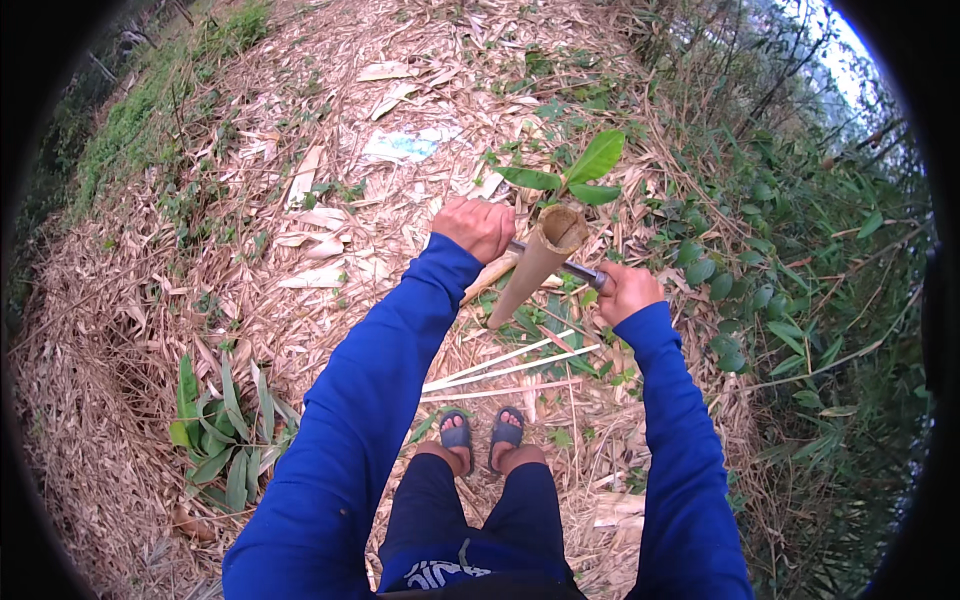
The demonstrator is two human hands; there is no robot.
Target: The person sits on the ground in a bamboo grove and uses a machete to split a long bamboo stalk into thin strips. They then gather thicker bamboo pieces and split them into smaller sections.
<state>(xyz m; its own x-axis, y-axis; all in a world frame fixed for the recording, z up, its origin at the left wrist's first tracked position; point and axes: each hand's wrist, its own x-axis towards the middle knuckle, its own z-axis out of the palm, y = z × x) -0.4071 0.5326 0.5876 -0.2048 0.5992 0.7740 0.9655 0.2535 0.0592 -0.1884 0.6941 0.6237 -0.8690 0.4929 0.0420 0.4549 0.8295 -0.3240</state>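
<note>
A pale brown bamboo tube [532, 262] stands tilted before me, its hollow upper end facing up. Across its far side runs a straight metal tool [577, 269], the middle of it hidden by the tube; whether it has a blade I cannot make out. My right hand [628, 293] is closed around the end with a metal collar. My left hand [478, 226], also closed, grips the opposite end, left of the tube's top. Both arms reach forward in blue sleeves. Just beyond the tube's rim rises a plant with broad green leaves [598, 160].
Thin pale strips [520, 367] lie between the tube and my sandalled feet [456, 432]. Dry leaves and sheaths [310, 240] cover the ground. A pale blue-white sheet [408, 146] lies farther ahead. Leafy undergrowth [790, 300] borders the right; a green clump [225, 435] grows at left.
</note>
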